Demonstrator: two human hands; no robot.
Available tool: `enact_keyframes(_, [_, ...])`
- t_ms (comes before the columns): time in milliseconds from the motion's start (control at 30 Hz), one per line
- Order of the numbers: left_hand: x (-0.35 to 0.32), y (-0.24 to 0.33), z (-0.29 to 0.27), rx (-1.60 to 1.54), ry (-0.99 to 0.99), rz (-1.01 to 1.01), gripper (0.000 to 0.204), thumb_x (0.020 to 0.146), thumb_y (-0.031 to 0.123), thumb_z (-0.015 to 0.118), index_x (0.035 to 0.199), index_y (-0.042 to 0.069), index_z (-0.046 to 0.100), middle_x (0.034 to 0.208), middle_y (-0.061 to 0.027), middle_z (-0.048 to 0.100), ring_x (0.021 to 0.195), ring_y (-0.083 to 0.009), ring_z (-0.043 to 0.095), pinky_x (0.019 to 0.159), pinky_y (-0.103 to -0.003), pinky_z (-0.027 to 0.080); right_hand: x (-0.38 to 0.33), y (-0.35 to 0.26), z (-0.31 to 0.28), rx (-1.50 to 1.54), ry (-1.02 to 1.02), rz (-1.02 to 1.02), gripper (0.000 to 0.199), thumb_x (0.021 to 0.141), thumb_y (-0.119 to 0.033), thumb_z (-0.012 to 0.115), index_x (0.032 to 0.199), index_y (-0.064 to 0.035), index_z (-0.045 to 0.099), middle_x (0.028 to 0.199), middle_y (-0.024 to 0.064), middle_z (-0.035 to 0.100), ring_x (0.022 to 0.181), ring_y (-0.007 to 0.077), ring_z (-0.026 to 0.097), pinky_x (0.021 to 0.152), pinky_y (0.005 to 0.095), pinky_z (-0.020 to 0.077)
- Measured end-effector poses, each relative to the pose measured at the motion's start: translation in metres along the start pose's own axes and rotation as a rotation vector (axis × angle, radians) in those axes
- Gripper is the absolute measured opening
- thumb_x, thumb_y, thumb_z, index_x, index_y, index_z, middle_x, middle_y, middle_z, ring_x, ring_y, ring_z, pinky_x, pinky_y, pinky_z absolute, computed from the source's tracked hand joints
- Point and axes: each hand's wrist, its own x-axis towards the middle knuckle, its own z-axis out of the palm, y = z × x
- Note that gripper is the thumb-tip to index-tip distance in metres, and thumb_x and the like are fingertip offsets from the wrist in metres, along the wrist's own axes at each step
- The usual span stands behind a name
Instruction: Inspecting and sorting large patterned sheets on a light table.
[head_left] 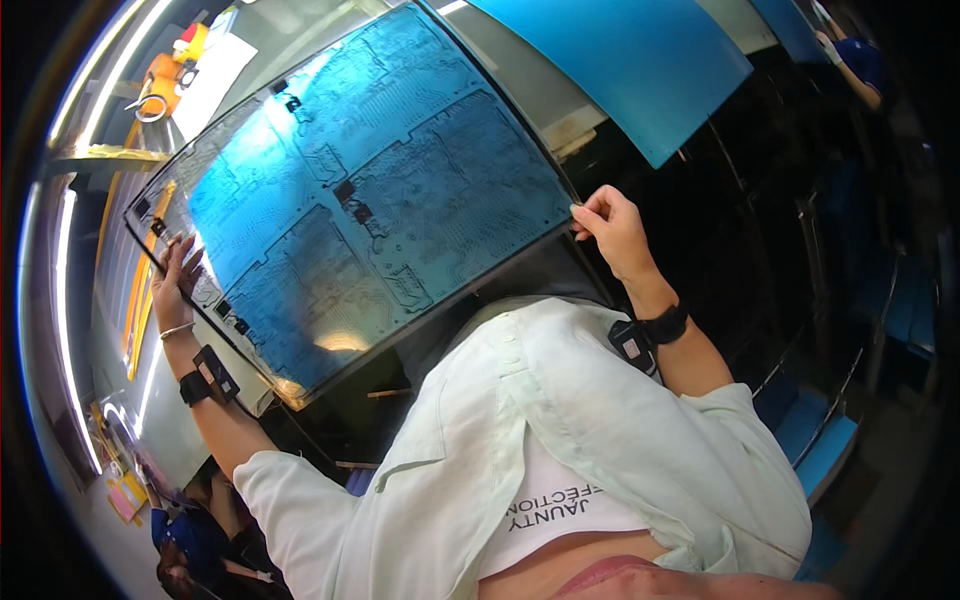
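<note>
A large clear film sheet (pixel 420 190) printed with dark circuit-trace patterns spans the space in front of me, tilted, with blue showing through most of it. At its left edge my left hand (pixel 172 280) is closed on the border, fingers partly over the film's face. My right hand (pixel 612 230) pinches the sheet's near right edge between thumb and fingers. Dark square patches sit in the middle of the film and along its left side. What lies directly under the film is hard to make out.
A blue panel (pixel 620 70) stands beyond on the right, with more blue panels (pixel 825 440) in dark racks lower right. Orange tools (pixel 160 85) lie on white paper at the far left. A person in dark blue (pixel 190 540) is lower left; another person's arm (pixel 860 85) shows upper right.
</note>
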Motion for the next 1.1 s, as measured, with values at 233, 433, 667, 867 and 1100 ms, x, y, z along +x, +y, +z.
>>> enact_keyframes(233, [0.046, -0.014, 0.004, 0.124, 0.169, -0.260, 0.038, 0.082, 0.028, 0.062, 0.110, 0.004, 0.053, 0.093, -0.0084, 0.063, 0.072, -0.0143, 0.062, 0.057, -0.022, 0.049, 0.011, -0.025, 0.001, -0.078, -0.082, -0.070, 0.018, 0.082, -0.002, 0.057, 0.071, -0.0058, 0.044, 0.059, 0.0016, 0.047, 0.051, 0.0078, 0.045, 0.048, 0.0213, 0.0377])
enact_keyframes(433, [0.098, -0.067, -0.027, 0.629, 0.578, 0.101, 0.051, 0.067, 0.018, 0.074, 0.113, 0.008, 0.054, 0.092, -0.0152, 0.064, 0.082, -0.0268, 0.063, 0.074, -0.035, 0.049, -0.001, -0.020, 0.006, -0.120, -0.137, -0.059, 0.015, 0.083, -0.002, 0.055, 0.076, -0.0052, 0.043, 0.065, 0.0014, 0.046, 0.055, 0.0071, 0.046, 0.051, 0.0199, 0.0408])
enact_keyframes(667, [0.090, -0.048, 0.004, 0.947, 0.603, 0.150, 0.048, 0.073, 0.025, 0.068, 0.118, 0.018, 0.055, 0.085, -0.0136, 0.064, 0.082, -0.0294, 0.061, 0.076, -0.038, 0.047, -0.013, -0.026, 0.000, -0.152, -0.106, 0.007, 0.014, 0.085, -0.003, 0.054, 0.078, -0.0053, 0.043, 0.066, 0.0009, 0.045, 0.058, 0.0065, 0.047, 0.052, 0.0190, 0.0435])
enact_keyframes(867, [0.092, -0.038, 0.014, 1.040, 0.494, 0.058, 0.033, 0.082, 0.028, 0.057, 0.113, 0.017, 0.060, 0.104, -0.0176, 0.060, 0.099, -0.0321, 0.056, 0.086, -0.040, 0.044, -0.008, -0.028, 0.002, -0.165, -0.117, 0.008, 0.014, 0.085, -0.002, 0.054, 0.078, -0.0056, 0.042, 0.067, 0.0006, 0.045, 0.058, 0.0063, 0.047, 0.051, 0.0185, 0.0432])
enact_keyframes(1100, [0.099, -0.022, 0.045, 1.272, 0.459, 0.086, 0.030, 0.086, 0.032, 0.048, 0.115, 0.025, 0.056, 0.109, -0.0137, 0.054, 0.100, -0.0326, 0.053, 0.081, -0.045, 0.045, -0.008, -0.038, -0.004, -0.245, -0.079, 0.034, 0.014, 0.082, -0.003, 0.057, 0.080, -0.0047, 0.044, 0.065, -0.0006, 0.044, 0.056, 0.0051, 0.045, 0.049, 0.0190, 0.0398])
